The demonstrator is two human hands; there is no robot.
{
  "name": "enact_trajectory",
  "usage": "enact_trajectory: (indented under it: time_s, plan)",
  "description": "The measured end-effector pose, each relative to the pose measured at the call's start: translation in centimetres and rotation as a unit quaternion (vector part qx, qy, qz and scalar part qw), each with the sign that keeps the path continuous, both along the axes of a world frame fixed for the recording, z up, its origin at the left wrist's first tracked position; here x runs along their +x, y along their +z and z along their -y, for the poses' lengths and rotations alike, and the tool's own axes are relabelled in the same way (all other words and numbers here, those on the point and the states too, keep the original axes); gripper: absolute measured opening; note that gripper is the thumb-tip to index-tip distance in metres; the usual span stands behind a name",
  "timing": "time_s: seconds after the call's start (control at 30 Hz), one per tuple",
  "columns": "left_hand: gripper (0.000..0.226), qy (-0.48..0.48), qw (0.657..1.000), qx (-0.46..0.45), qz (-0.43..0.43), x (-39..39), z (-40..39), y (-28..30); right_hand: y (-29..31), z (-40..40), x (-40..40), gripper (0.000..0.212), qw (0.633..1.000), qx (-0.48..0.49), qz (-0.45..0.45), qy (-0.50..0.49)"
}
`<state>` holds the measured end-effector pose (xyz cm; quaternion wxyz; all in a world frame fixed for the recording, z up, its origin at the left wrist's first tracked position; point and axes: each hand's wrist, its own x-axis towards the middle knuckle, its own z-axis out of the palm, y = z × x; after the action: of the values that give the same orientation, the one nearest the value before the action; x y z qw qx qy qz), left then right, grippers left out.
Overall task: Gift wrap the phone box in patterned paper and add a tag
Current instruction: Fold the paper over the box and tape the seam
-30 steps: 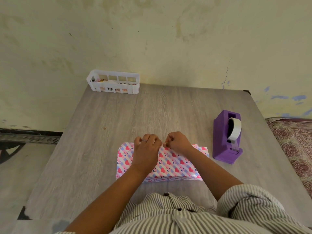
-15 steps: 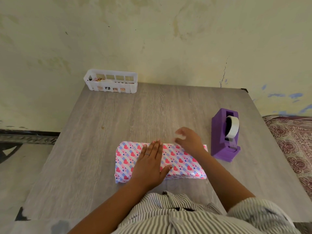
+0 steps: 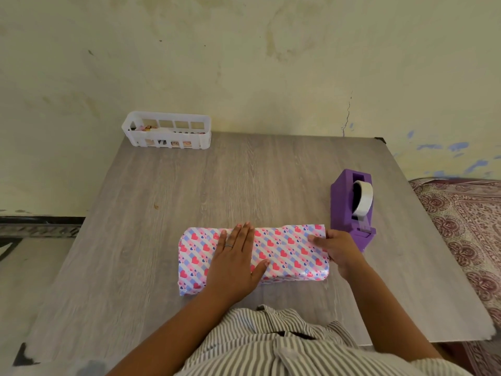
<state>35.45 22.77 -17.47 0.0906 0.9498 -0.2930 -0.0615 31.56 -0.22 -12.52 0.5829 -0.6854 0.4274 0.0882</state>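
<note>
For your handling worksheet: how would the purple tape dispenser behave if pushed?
The tape dispenser looks blocky with a flat base, so it would probably slide rather than tip. Its tape roll sits in a slot, so likely stays put.

The right hand (image 3: pixel 337 249) has dropped from the wrapped box's (image 3: pixel 287 251) far edge to grip its right end.

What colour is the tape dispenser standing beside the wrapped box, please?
The tape dispenser is purple, holding a whitish tape roll; the head view shows it clearly.

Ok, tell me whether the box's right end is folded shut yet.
Not yet: the paper at the right end sticks out past the box, unfolded, with the right hand gripping it.
</note>
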Motion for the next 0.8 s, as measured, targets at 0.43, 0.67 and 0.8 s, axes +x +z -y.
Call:
enact_trajectory:
  time_s: [0.43,0.67,0.8]
  plan:
    - [0.094,0.002,1.0,-0.016,0.018,0.1,-0.1,-0.2,-0.1,-0.5,0.7,0.026,0.991,0.116,-0.048,-0.043]
    - [0.087,0.04,0.999,-0.024,0.004,0.4,-0.8,-0.2,0.0,-1.2,0.7,0.019,0.995,0.09,-0.019,-0.039]
    - [0.073,0.161,0.982,-0.087,0.045,2.7,-3.2,1.2,0.0,-1.3,0.7,0.018,0.996,0.083,-0.011,-0.04]
